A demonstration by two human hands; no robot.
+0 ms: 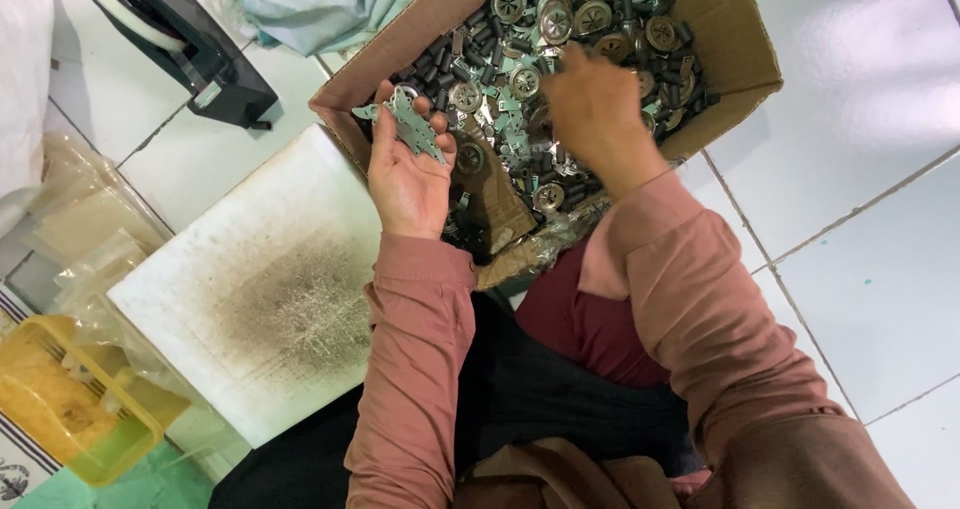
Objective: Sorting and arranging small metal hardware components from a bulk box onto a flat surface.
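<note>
Fingers (437, 137) on your left hand (408, 174) are curled loosely round a small stack of flat greenish metal brackets (412, 122), palm up, so that hand is clearly holding them right at the near-left edge of the cardboard box (730, 29). Your right hand (595, 104) is harder to read from the head view: it's blurred, seen from the back, and its fingertips are buried down in the pile of metal parts (560, 29), so I can't tell whether they're pinching anything or just spread over the heap. The pile itself is a jumble of round slotted discs, dark little cylinders and more of those greenish plates, too tangled to pick out one by one. Box top is cut off by the frame, and one flap is folded inward under your left wrist. Both forearms in pink sleeves reach forward from the bottom of the shot, left one nearly straight up, right one angled in from the right with the wrist bent down into the box. Off to the left there's a dirty white board (260, 289) on the tiled floor, touching the box, a yellow plastic basket (70, 404) partly cut off, some clear plastic bags (85, 224), and a black tape dispenser (190, 44) up top.
</note>
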